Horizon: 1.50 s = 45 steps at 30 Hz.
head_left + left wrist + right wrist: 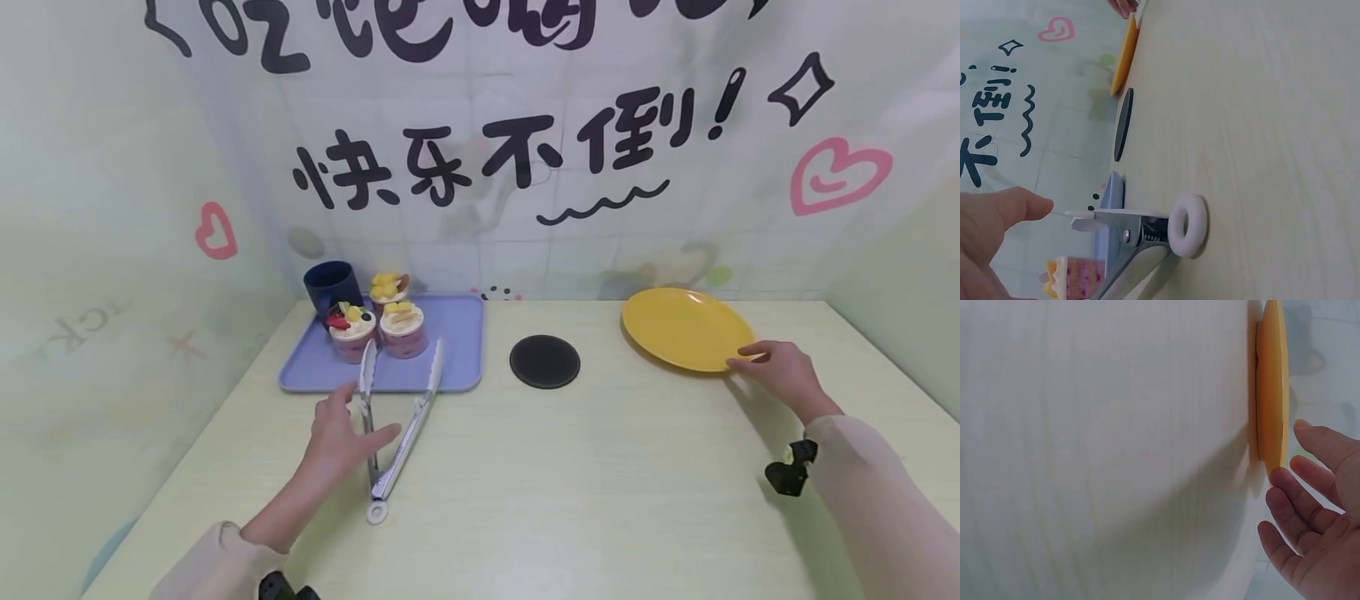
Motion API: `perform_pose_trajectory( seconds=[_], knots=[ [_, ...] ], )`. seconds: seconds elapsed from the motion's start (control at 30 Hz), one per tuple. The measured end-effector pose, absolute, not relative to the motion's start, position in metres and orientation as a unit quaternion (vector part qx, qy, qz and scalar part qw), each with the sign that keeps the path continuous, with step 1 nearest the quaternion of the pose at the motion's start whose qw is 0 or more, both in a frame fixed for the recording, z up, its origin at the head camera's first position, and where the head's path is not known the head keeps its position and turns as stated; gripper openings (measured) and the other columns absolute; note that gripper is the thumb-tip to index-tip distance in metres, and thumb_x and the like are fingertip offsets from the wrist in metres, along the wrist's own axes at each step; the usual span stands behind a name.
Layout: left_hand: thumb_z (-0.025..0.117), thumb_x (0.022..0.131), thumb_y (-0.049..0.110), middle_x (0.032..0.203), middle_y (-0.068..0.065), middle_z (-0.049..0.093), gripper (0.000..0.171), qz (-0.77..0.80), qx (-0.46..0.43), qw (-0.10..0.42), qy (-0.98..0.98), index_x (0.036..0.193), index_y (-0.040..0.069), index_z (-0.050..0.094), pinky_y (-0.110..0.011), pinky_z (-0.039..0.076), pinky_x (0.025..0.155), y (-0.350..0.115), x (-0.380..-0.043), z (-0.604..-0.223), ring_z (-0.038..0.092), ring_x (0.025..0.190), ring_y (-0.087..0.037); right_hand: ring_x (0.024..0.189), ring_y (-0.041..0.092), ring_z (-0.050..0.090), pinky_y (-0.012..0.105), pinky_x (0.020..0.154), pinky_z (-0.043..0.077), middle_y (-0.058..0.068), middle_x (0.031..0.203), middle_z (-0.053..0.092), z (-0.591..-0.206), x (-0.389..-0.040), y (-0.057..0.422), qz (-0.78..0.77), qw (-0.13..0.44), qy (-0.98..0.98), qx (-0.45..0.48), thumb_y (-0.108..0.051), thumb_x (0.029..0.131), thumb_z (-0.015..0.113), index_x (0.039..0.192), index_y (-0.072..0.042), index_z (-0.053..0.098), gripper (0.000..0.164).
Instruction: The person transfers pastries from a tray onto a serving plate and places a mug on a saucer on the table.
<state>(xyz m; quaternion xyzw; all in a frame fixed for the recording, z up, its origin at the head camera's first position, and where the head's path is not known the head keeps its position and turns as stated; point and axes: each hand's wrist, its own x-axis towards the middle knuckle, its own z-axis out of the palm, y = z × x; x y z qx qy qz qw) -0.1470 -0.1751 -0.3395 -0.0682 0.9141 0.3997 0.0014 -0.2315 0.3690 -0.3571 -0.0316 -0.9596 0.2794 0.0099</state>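
Observation:
My left hand [341, 437] hovers at the metal tongs [405, 442], its thumb and fingers spread apart around their arms without gripping. The tongs' white scalloped tips lie over the front rim of a lilac tray [461, 333], spread apart. In the left wrist view the tongs' ring [1188, 225] shows close to the thumb. At the right, my right hand [783, 375] reaches the near right rim of a yellow plate [686, 329]. In the right wrist view its fingertips meet or nearly meet the plate's edge [1274, 394], while the thumb stands off it.
On the tray stand three dessert cups, among them a fruit-topped one [352, 332] and a cream-topped one [403, 329], beside a dark blue mug [332, 287]. A round black coaster [545, 362] lies between tray and plate. A printed backdrop [510, 242] rises behind the table.

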Motion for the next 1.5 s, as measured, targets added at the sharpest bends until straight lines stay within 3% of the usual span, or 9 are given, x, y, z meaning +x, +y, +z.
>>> perform_pose_trajectory(
  seconds=[0.3,0.7,1.03,1.5],
  knots=[
    [0.077,0.073,0.026,0.133,-0.033,0.025,0.100,0.420,-0.105,0.025,0.901,0.139,-0.010,0.011,-0.055,0.033,0.094,-0.169,-0.143,-0.347,0.034,0.117,-0.047,0.091,0.042,0.050,0.046,0.073,0.043,0.035,0.109,0.050,-0.357,-0.232,0.368,0.290,-0.004,-0.956,-0.045,-0.037,0.089,0.058,0.117,0.015,0.049,0.060],
    [0.075,0.075,0.025,0.129,-0.033,0.031,0.095,0.449,-0.136,0.047,0.882,0.138,-0.012,0.014,-0.053,0.033,0.095,-0.164,-0.141,-0.357,0.036,0.116,-0.046,0.091,0.040,0.050,0.044,0.071,0.043,0.034,0.109,0.050,-0.359,-0.237,0.371,0.298,-0.016,-0.953,-0.059,-0.039,0.088,0.057,0.118,0.014,0.049,0.062],
    [0.078,0.070,0.018,0.127,-0.033,0.033,0.095,0.452,-0.157,0.016,0.878,0.138,-0.010,0.017,-0.053,0.036,0.090,-0.156,-0.141,-0.363,0.035,0.114,-0.046,0.092,0.040,0.049,0.043,0.071,0.042,0.033,0.109,0.051,-0.362,-0.238,0.370,0.311,-0.007,-0.948,-0.065,-0.038,0.087,0.060,0.117,0.014,0.051,0.060],
    [0.079,0.068,0.013,0.121,-0.032,0.035,0.094,0.437,-0.186,-0.005,0.880,0.136,-0.009,0.019,-0.054,0.034,0.089,-0.150,-0.142,-0.368,0.037,0.110,-0.046,0.100,0.042,0.042,0.051,0.085,0.039,0.032,0.118,0.045,-0.366,-0.237,0.372,0.350,-0.041,-0.929,-0.116,-0.047,0.085,0.059,0.124,0.013,0.045,0.072]
  ],
)
